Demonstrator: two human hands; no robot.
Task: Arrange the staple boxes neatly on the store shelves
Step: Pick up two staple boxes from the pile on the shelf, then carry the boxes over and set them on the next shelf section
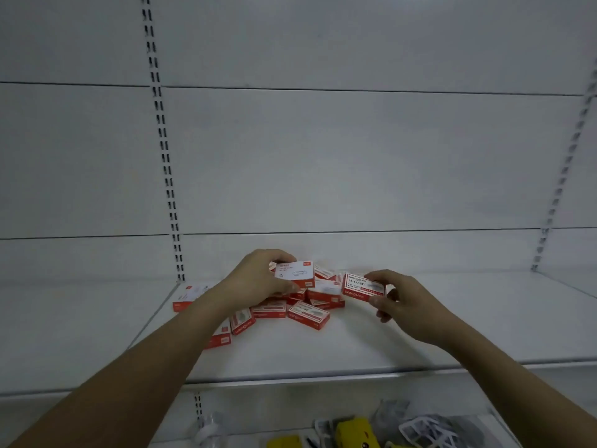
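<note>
- Head view: a white store shelf [387, 344] is seen from above and in front, backed by pale panels and slotted uprights [163, 137].
- A loose heap of red-and-white staple boxes [310, 302] is spread on the shelf towards its back, left of centre, with the boxes lying at mixed angles and some overlapping.
- The left hand [255, 279] is reached over the heap, and one box [295, 274] is gripped between its curled fingers and thumb, raised above the others with its white printed face turned to the camera.
- The right hand [400, 302] is held just to the right of the heap, and a second box [363, 287] is pinched between its thumb and fingertips, tilted slightly, with its label upward.
- The two held boxes are kept near each other but apart.
- One box [185, 297] is seen lying at the far left edge of the heap, partly hidden behind the left forearm.
- On the lower shelf [258, 415], yellow items [355, 431] and white wire-like pieces [420, 430] are partly visible, too blurred to be identified.
</note>
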